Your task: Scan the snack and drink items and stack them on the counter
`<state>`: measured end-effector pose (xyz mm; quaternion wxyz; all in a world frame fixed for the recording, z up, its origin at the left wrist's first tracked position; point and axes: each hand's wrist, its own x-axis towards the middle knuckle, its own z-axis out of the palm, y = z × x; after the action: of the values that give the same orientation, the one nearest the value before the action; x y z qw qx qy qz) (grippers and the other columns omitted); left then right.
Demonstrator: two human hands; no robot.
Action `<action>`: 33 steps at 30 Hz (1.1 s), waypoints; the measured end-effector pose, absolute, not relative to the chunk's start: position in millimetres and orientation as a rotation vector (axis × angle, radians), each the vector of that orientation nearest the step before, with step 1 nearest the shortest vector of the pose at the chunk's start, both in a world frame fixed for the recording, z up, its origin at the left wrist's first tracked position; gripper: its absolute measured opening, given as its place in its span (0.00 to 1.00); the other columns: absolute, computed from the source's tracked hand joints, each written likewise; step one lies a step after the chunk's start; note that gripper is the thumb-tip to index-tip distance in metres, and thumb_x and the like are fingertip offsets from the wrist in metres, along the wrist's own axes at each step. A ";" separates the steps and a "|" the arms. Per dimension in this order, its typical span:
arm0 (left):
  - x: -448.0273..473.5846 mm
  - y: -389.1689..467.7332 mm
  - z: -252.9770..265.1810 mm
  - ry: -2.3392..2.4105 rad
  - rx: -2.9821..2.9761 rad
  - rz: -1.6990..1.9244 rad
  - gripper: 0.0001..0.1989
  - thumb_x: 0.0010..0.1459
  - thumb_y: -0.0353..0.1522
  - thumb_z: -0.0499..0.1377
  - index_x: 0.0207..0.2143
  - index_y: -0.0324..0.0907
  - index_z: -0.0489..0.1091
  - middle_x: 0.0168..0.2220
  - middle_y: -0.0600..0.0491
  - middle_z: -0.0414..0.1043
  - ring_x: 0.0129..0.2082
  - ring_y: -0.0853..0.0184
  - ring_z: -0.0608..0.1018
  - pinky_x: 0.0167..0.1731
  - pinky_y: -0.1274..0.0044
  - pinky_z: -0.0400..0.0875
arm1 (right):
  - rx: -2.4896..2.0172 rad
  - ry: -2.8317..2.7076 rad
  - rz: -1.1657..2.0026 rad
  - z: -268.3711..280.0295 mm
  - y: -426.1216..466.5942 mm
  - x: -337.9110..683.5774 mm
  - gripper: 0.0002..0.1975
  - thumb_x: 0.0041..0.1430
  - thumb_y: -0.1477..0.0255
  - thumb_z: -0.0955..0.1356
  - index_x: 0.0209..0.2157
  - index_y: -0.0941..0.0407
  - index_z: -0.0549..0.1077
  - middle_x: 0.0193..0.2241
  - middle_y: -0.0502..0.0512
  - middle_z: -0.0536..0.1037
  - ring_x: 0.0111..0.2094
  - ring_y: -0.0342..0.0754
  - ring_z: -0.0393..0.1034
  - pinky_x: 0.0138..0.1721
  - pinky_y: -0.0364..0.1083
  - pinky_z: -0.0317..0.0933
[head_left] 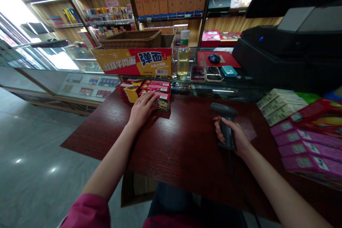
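Note:
My right hand is wrapped around the grip of a dark grey handheld barcode scanner, held over the wooden counter with its cord trailing toward me. My left hand lies with fingers stretched out over the near box of a small group of red and green boxes; the palm hides part of that box. Directly left of these boxes leans a row of yellow and brown flat packs.
Behind the counter, a glass shelf holds a noodle carton, a bottle of yellow liquid, a phone and a mouse. At right are pink boxes, pale boxes and a black till machine.

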<state>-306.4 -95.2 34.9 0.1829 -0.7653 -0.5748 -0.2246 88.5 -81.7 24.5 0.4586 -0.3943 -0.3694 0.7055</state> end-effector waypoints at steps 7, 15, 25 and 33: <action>-307.5 -87.4 28.4 -1.702 -2.061 -0.680 0.34 0.63 0.30 0.60 0.71 0.47 0.58 0.70 0.47 0.61 0.71 0.56 0.64 0.71 0.63 0.58 | -0.944 -0.926 1.742 22.9 -82.7 89.0 0.20 0.49 0.59 0.78 0.38 0.57 0.76 0.24 0.46 0.72 0.15 0.38 0.62 0.13 0.38 0.56; -302.6 -88.7 31.8 -1.710 -2.097 -0.762 0.36 0.64 0.32 0.59 0.72 0.47 0.55 0.72 0.45 0.58 0.72 0.54 0.60 0.72 0.58 0.54 | -0.874 -0.883 1.706 28.7 -86.1 87.5 0.20 0.48 0.59 0.78 0.37 0.56 0.75 0.22 0.44 0.71 0.14 0.38 0.61 0.11 0.38 0.55; -144.8 -76.6 27.7 -1.093 -2.510 -1.057 0.38 0.66 0.35 0.60 0.73 0.58 0.48 0.71 0.52 0.61 0.67 0.51 0.69 0.67 0.52 0.63 | -0.750 -0.787 1.496 52.1 -147.6 136.8 0.17 0.52 0.61 0.76 0.37 0.55 0.72 0.23 0.44 0.72 0.15 0.39 0.62 0.11 0.38 0.57; 93.3 -29.7 57.2 -0.928 -2.858 -1.571 0.39 0.64 0.39 0.64 0.71 0.41 0.53 0.70 0.38 0.60 0.69 0.52 0.66 0.69 0.60 0.63 | -0.822 -0.704 1.262 65.3 -213.0 212.3 0.16 0.53 0.62 0.76 0.36 0.54 0.71 0.23 0.45 0.73 0.14 0.38 0.61 0.11 0.38 0.57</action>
<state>93.3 -29.7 57.2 -0.1242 -0.8364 -0.2715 -0.4597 212.3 -213.0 65.3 0.6741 -0.3653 -0.3128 0.5607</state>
